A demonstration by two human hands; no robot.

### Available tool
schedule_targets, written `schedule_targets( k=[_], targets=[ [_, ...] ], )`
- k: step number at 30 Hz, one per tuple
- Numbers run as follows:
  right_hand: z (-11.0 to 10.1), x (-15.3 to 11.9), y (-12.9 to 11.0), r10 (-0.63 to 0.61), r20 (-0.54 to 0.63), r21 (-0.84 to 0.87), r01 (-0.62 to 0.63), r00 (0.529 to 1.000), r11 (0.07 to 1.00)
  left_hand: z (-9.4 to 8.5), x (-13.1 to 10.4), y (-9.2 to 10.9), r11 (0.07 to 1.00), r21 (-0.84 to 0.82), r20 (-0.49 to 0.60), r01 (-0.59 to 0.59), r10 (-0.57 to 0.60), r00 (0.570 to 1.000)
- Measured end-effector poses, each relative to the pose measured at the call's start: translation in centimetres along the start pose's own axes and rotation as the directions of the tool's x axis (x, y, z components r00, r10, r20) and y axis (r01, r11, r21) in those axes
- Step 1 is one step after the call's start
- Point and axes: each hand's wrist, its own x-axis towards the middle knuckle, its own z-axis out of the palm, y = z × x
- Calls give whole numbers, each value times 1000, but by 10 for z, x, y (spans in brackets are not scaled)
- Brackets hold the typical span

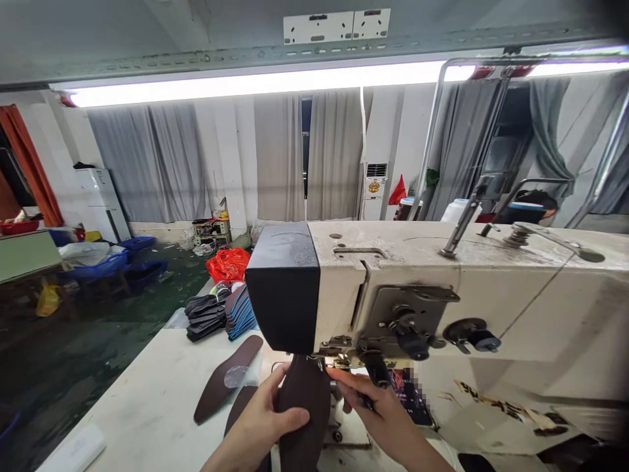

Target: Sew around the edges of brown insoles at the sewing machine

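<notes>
A dark brown insole-shaped piece [305,400] lies lengthwise under the head of a cream sewing machine [393,275], its far end at the needle area. My left hand [268,416] grips its left edge, thumb pressed on top. At the right edge, close to the presser foot, my right hand [371,406] touches the piece with a stretched index finger. Its other fingers curl around a small dark object that I cannot make out. Another brown insole [228,380] with a clear oval patch lies flat to the left, and one more is partly hidden beneath my left hand.
Stacks of black pieces [205,316] and blue-edged insoles [240,311] sit on the white table [147,387] behind a red plastic bag [228,263]'s near side. A phone-like screen [410,396] lies under the machine arm. A white packet [76,451] rests at the front left edge.
</notes>
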Motion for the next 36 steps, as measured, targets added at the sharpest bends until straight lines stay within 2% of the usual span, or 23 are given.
schedule_targets(
  k=[8,15,22,28,36],
  targets=[
    [1,0,2,-17,-11,-3,17,1000,1000,-7,18,-11,994,97,-133,-41,54,990],
    [3,-1,3,11,10,34,-12,1000,999,3,27,-15,980,158,-183,-118,146,972],
    [0,1,-2,-16,33,105,13,999,994,2,49,-17,977,162,-348,-138,187,919],
    [2,1,-1,1,17,133,-3,1000,991,0,69,-13,963,201,-336,-182,242,910],
    [7,1,6,-45,-11,107,46,999,993,1,87,-4,947,186,-340,-263,313,886]
  ],
)
